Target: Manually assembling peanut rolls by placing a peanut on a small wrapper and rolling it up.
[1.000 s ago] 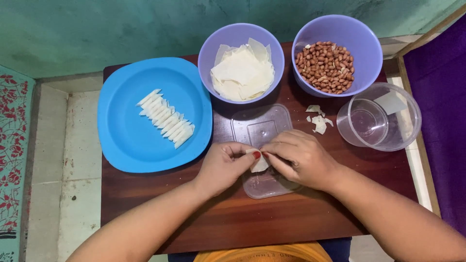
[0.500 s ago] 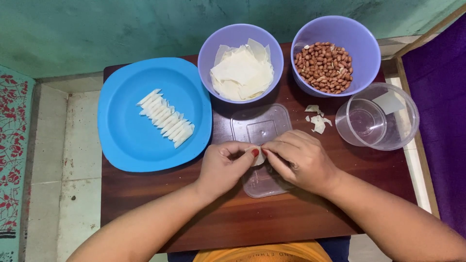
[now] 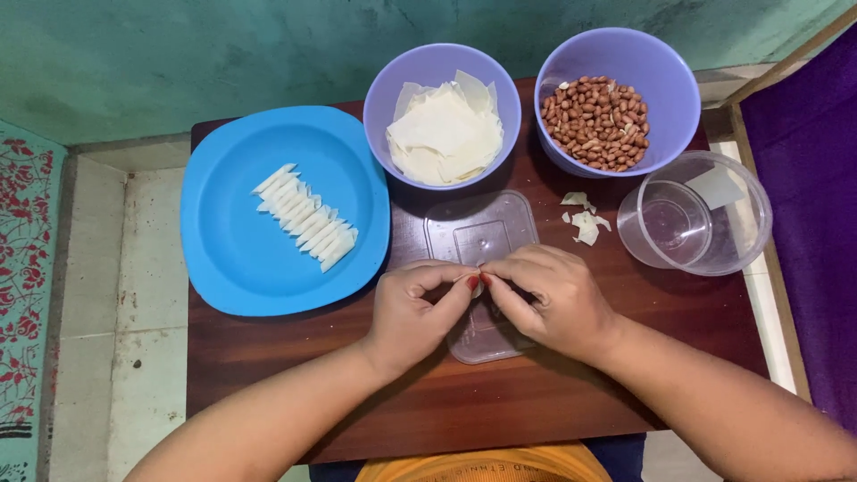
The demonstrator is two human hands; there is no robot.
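A green wall [image 3: 223, 54] and pale tiled floor [image 3: 98, 295] frame a dark wooden table [image 3: 553, 402], which carries a blue plate [image 3: 232, 259] of folded wrappers [image 3: 303, 217], two purple bowls, a clear container [image 3: 696, 214] and a clear lid [image 3: 478, 232]. Above the lid, the left hand [image 3: 411, 312] and right hand [image 3: 549, 299] meet. Their fingertips pinch a small pale wrapper piece [image 3: 478, 287] between them.

Left hand [image 3: 418, 312], right hand [image 3: 546, 299] together, fingertips pinched, touching; forearms angled inward
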